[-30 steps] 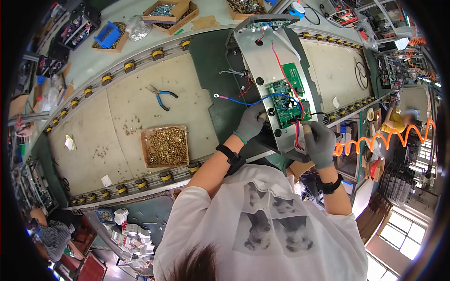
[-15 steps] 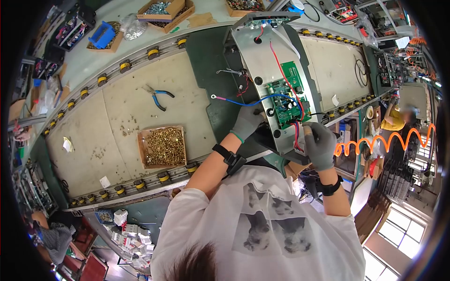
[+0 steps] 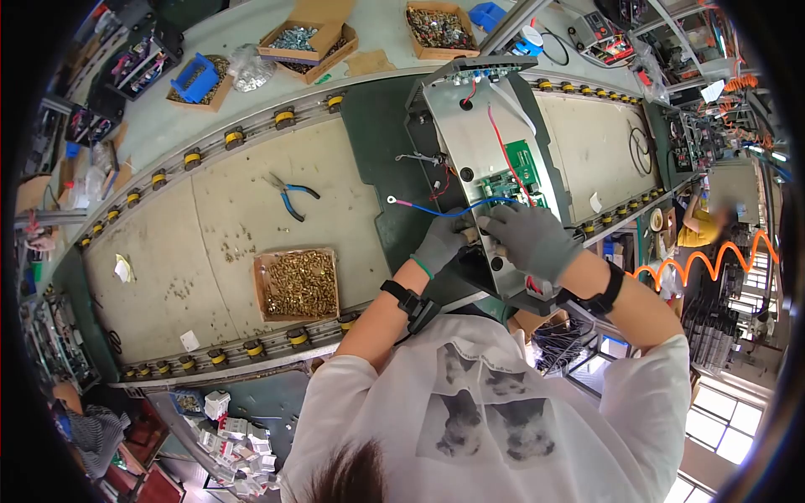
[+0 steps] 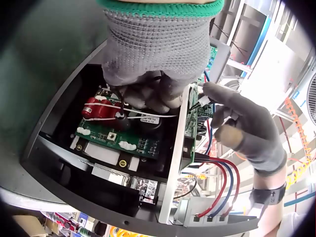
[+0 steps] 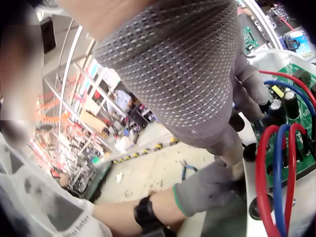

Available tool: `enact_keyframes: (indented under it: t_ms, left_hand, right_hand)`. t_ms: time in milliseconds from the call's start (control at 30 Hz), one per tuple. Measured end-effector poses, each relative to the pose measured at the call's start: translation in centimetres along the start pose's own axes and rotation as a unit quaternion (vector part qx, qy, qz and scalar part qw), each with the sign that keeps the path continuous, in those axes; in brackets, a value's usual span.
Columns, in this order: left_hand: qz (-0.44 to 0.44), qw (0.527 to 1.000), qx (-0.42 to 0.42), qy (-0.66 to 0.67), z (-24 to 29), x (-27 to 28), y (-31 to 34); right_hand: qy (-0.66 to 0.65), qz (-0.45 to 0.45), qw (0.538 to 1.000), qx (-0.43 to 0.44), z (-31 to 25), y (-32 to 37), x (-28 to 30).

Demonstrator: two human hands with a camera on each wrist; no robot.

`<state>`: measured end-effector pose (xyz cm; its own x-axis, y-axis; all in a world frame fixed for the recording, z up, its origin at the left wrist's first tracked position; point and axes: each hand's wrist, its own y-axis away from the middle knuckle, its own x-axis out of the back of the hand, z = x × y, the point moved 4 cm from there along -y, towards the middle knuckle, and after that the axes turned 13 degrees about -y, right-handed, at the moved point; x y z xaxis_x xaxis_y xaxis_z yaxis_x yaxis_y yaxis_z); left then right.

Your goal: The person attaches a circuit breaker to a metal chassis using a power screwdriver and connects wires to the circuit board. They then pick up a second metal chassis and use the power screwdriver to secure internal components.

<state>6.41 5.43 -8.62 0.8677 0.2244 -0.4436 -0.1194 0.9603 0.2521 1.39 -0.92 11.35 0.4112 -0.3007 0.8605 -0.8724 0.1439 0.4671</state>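
The left hand, in a grey glove, reaches into the open side of a metal unit. Its bent fingers sit above red parts and a lower green board; what they grip is hidden. The gloved right hand lies over the upper green board, partly covering it. In the left wrist view, the right hand has its thumb and fingers apart, a fingertip beside a small white connector. A blue wire with a ring end crosses the unit's edge.
Blue-handled pliers and a box of brass pieces lie left on the bench. Rollers line the track. Boxes of small parts stand at the back. An orange coiled hose hangs at the right.
The right hand has moved left and up from the red and blue wires at the unit's near end, onto the board near the left hand. The left hand has stayed at the unit's side.
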Motion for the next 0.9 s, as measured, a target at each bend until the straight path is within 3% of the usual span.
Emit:
enact_keyframes:
  t_ms: [67, 167, 267, 333, 400, 467, 567, 700, 800, 867, 900]
  left_hand:
    - [0.006, 1.000, -0.002, 0.027, -1.2, 0.2, -0.6]
    - [0.028, 0.998, -0.039, -0.035, -1.5, 0.6, -0.6]
    - [0.007, 0.992, -0.042, -0.119, -0.3, 1.0, 0.0]
    - [0.049, 0.971, -0.120, -0.200, 3.7, 1.4, 1.8]
    - [0.069, 0.984, -0.081, -0.144, 2.0, 2.8, 2.7]
    - [0.088, 0.992, -0.041, -0.087, 0.3, 3.3, 2.9]
    - [0.094, 0.990, -0.062, -0.083, 0.1, 2.3, 2.7]
    - [0.090, 0.984, -0.053, -0.145, 0.6, -0.2, 1.4]
    - [0.105, 0.967, 0.016, -0.230, 1.9, -0.3, 1.4]
    - [0.068, 0.970, -0.077, -0.222, 0.9, 0.2, 1.1]
    - [0.067, 0.970, -0.078, -0.222, 0.9, 0.3, 1.5]
  right_hand:
    - [0.085, -0.037, 0.995, 0.040, 0.1, -1.8, -1.7]
    - [0.117, -0.073, 0.986, 0.091, 0.7, -3.4, -3.5]
    - [0.116, -0.073, 0.987, 0.084, 0.7, -4.0, -4.1]
    - [0.103, -0.082, 0.987, 0.087, 0.9, -3.6, -3.2]
    - [0.089, -0.090, 0.988, 0.090, 0.8, -3.1, -1.9]
    - [0.014, -0.023, 1.000, -0.001, 0.9, -2.3, -0.4]
    - [-0.044, 0.031, 0.998, -0.027, 2.2, -1.0, -1.5]
    - [-0.120, 0.120, 0.983, -0.065, 3.0, 0.0, 0.8]
    - [-0.192, 0.175, 0.963, -0.074, 1.9, 1.6, 4.0]
    - [-0.203, 0.168, 0.961, -0.085, 1.3, 2.6, 4.9]
    - [-0.214, 0.163, 0.958, -0.097, 1.2, 2.9, 5.0]
